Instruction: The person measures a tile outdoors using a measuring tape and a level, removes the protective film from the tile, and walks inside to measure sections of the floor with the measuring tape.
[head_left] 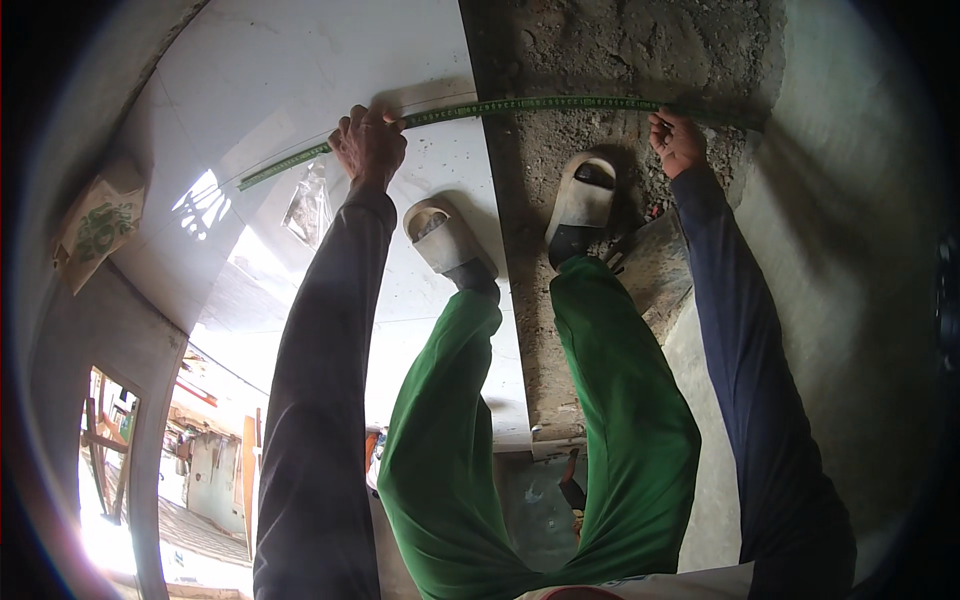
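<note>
A green tape measure [545, 103] stretches from the white tiled floor [300, 60] on the left, across a strip of bare rubble [620, 45], toward the wall on the right. My left hand [368, 148] is over the tiles, its fingers closed on the tape; a length of it runs on past the hand to a free end at the left. Above the rubble, my right hand [680, 142] pinches the tape between thumb and fingers. The tape continues beyond that hand to the foot of the wall.
My sandalled feet stand apart, the left sandal [445, 235] on tile and the right sandal [585, 195] on rubble. A grey plastered wall [830, 330] rises at right. Clear plastic wrap [308, 205] lies on the tiles. A printed bag [100, 222] and a bright doorway [205, 470] are at left.
</note>
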